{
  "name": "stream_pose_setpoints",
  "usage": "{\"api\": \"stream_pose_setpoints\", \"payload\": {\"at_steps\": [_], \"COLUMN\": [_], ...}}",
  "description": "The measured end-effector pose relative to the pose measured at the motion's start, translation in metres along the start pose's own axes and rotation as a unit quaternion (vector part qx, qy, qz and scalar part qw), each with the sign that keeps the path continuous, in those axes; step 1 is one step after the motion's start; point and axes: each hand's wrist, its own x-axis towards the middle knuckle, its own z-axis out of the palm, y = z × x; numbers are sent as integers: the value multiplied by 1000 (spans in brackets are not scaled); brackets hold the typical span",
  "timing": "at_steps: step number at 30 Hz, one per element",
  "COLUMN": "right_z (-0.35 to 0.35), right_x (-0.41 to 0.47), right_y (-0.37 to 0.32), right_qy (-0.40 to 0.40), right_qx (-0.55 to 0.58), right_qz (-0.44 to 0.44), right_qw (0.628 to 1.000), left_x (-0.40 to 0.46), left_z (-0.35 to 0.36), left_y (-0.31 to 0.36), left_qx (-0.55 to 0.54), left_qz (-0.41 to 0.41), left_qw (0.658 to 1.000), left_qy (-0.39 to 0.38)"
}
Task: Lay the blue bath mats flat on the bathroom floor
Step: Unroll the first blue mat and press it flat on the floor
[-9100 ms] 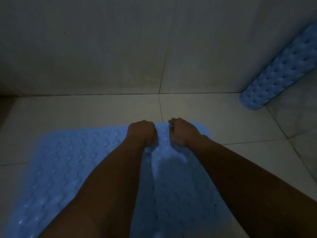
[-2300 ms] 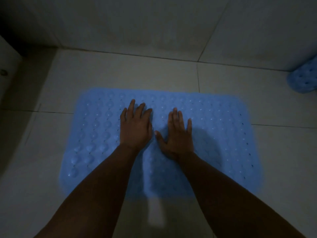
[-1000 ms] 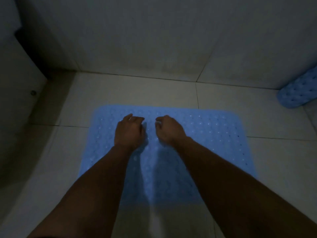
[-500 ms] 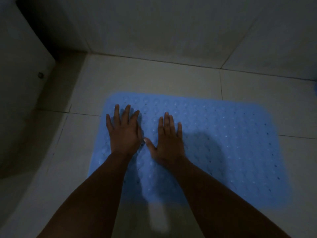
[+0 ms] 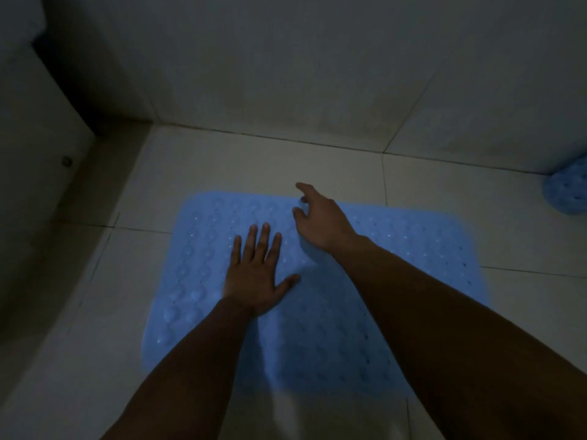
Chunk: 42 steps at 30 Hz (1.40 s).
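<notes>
A blue bath mat with rows of bumps and small holes lies spread on the tiled floor. My left hand presses flat on the mat's left half, fingers straight and spread. My right hand reaches over the mat's far edge, fingers loosely bent, forefinger stretched past the edge; it holds nothing that I can see. A second blue mat, rolled up, shows at the right edge by the wall.
A tiled wall stands just beyond the mat. On the left rises a pale fixture or door with a small round stud, and a dark gap behind it. The light is dim.
My right hand has lifted off the middle of the mat and moved forward to its far edge. My left hand stays flat on the mat. The camera has tilted up, bringing the rolled mat back into view.
</notes>
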Motion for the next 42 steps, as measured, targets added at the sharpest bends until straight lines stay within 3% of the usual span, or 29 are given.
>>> {"api": "stream_pose_setpoints", "payload": {"at_steps": [6,10,13,16,19,22,28,35,39,42], "right_z": [15,17,10,-6,-13,13,138,185,186,174], "right_x": [-2,-11,-23,-15,-4,2,-39,-57,-56,-53], "right_y": [31,36,29,7,-29,-57,-69,-52,-54,-60], "right_qy": [76,99,80,-16,-122,-154,-124,33,21,-63], "right_qx": [41,59,41,-33,-95,-137,-194,-271,-259,-231], "right_qz": [-52,-41,-38,19,51,48,0,-54,-44,-21], "right_qw": [995,992,995,999,987,977,973,961,965,971], "left_x": [-3,-3,-2,9,3,-6,-21,-37,-48,-45], "left_z": [6,6,-2,-31,-68,-82,-73,-46,-39,-47], "left_y": [0,-1,0,-5,-30,-62,-104,-126,-135,-139], "left_qx": [19,6,-6,-94,-144,-120,-80,-59,-48,-62], "left_qz": [2,3,-9,-17,-29,-67,-132,-159,-171,-169], "left_qw": [999,1000,999,990,989,987,983,979,976,977], "left_qy": [45,21,-34,-102,16,87,102,118,123,117]}}
